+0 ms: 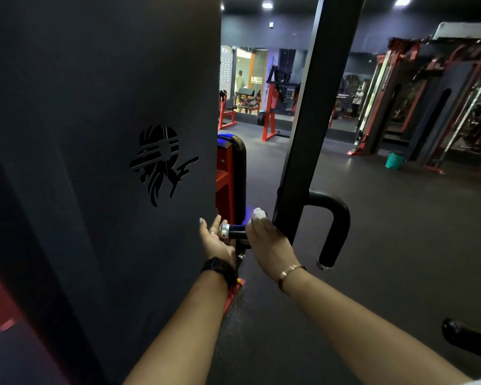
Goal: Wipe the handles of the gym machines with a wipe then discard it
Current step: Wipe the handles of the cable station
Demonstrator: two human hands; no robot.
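Found wipe (258, 213) bunched under right hand (267, 237), fingers curled over short black handle (237, 233), pressing wipe against it close to upright post (311, 107). Left hand (215, 240) held open beside handle's silver end cap (224, 230), fingers straight, slightly spread; contact not discernible. Black emblem (161, 162) on grey panel (95, 107) at left. Distant wall sign (256, 80) too small to read.

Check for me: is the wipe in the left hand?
No, the right hand presses the wipe on the black handle; the left hand is open.
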